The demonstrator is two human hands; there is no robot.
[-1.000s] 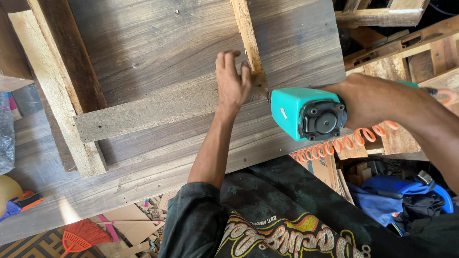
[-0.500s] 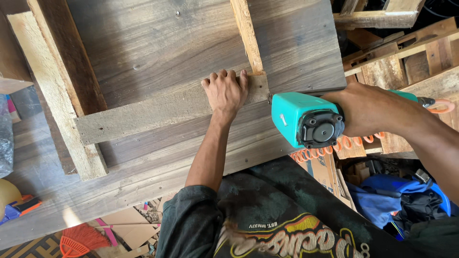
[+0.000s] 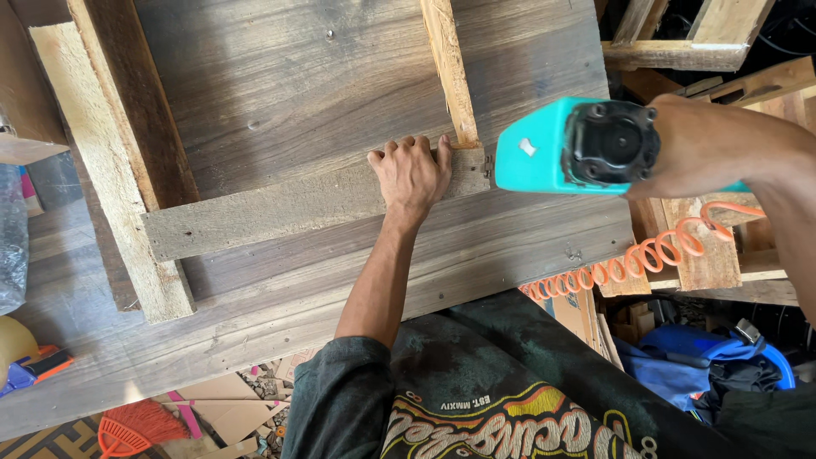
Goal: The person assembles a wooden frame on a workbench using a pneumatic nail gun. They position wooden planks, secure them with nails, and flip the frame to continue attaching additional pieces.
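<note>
My left hand [image 3: 414, 174] lies flat on a grey wooden batten [image 3: 280, 208], near its right end, with the fingers curled over the batten's far edge. The batten lies across a large grey wood panel [image 3: 357, 93]. A pale upright wooden strip [image 3: 449, 72] meets the batten just beside my fingers. My right hand [image 3: 710, 144] grips a turquoise air nail gun [image 3: 578, 144], held just right of the batten's end. An orange coiled air hose [image 3: 633, 259] trails from the gun, below my right wrist.
Pale wooden rails [image 3: 110, 170] frame the panel's left side. Stacked timber pieces [image 3: 705, 42] sit at the upper right. An orange fan-shaped broom [image 3: 127, 425], cardboard scraps [image 3: 229, 416] and a blue bag [image 3: 705, 357] lie on the floor below.
My left hand slid down from the upright strip onto the batten's right end. The nail gun rose and came closer to the batten's end.
</note>
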